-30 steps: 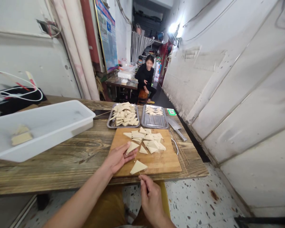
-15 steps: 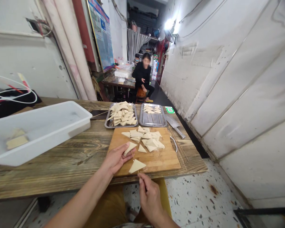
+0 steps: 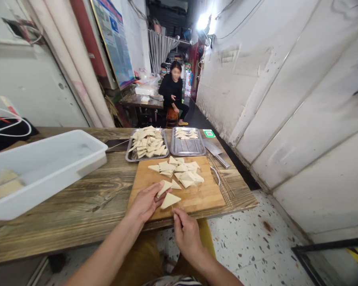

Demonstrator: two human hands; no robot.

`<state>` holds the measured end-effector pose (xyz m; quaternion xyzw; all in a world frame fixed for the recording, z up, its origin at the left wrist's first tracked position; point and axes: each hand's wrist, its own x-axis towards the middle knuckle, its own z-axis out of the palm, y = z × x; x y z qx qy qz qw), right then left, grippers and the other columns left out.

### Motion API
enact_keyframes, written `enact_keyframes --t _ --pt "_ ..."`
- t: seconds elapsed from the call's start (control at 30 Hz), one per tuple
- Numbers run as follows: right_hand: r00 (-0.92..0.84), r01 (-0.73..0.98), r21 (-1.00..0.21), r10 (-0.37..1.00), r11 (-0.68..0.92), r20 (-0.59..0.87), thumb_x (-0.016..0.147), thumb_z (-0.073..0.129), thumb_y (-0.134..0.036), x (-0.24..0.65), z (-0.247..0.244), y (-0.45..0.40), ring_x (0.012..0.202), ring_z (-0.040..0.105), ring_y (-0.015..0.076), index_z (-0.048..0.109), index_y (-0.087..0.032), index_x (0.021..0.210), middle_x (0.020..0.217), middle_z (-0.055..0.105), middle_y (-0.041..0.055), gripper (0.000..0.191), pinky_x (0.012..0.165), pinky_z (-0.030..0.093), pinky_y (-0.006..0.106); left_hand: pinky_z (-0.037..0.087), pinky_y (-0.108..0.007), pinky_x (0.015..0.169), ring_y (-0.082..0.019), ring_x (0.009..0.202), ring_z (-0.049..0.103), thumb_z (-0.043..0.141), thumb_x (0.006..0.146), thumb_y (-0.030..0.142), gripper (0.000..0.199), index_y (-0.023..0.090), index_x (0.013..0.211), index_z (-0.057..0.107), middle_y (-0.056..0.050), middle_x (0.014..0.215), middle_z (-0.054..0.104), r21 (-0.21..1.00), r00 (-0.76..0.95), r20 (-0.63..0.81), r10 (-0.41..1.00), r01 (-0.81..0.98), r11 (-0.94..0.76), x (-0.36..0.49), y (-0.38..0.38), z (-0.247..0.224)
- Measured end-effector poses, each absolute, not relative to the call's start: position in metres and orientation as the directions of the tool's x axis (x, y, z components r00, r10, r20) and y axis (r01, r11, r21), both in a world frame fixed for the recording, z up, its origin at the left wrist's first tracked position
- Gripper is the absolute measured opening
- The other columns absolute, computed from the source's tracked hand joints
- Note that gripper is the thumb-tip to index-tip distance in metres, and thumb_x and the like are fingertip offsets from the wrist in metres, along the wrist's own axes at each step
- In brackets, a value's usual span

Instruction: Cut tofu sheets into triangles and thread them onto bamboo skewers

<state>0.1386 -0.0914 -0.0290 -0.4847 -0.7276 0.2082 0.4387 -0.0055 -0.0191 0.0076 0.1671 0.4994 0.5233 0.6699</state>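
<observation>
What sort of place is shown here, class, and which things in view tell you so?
Probably a narrow, small food-preparation workshop: pale triangular food pieces on a rectangular wooden chopping board, a shallow steel tray, and a steel cleaver.

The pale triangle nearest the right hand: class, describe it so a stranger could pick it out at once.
On the wooden table, find the chopping board. At its near edge, away from the heap, is the pale triangle closest to the right hand, whose fingers pinch a thin stick reaching it.
</observation>
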Motion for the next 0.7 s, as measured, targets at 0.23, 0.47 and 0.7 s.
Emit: enact_keyframes --t 0.23,0.47,0.7 --pt "-0.154 0.507 -0.723 0.874 0.47 0.46 0.089 0.038 -0.017 0.141 -0.026 -0.084 0.073 0.067 0.017 0.063 -0.014 0.099 0.083 0.071 0.0085 0.027 0.068 0.052 0.024 0.055 -0.026 0.066 -0.015 0.07 0.067 0.058 0.079 0.016 0.013 0.009 0.089 0.063 -0.012 0.082 0.07 0.777 -0.02 -0.46 0.887 -0.492 0.392 -0.007 -0.014 0.007" --pt "-0.127 0.502 -0.738 0.883 0.45 0.451 0.089 0.038 -0.019 0.148 -0.029 -0.087 0.073 0.068 0.0174 0.063 -0.015 0.099 0.084 0.071 0.0076 0.027 0.067 0.052 0.024 0.054 -0.027 0.068 -0.015 0.071 0.065 0.064 0.074 0.021 0.019 0.011 0.09 0.065 -0.011 0.083 0.07 0.842 -0.03 -0.404 0.914 -0.404 0.359 -0.007 -0.013 0.006" --pt "-0.066 0.498 -0.762 0.894 0.415 0.444 0.091 0.04 -0.025 0.165 -0.039 -0.093 0.075 0.069 0.0177 0.063 -0.018 0.098 0.084 0.072 0.0072 0.026 0.066 0.053 0.023 0.04 -0.036 0.092 -0.025 0.099 0.059 0.058 0.074 0.033 0.035 0.019 0.105 0.065 -0.011 0.108 0.065 0.838 -0.328 0.179 0.927 0.544 0.03 -0.056 0.029 -0.003"
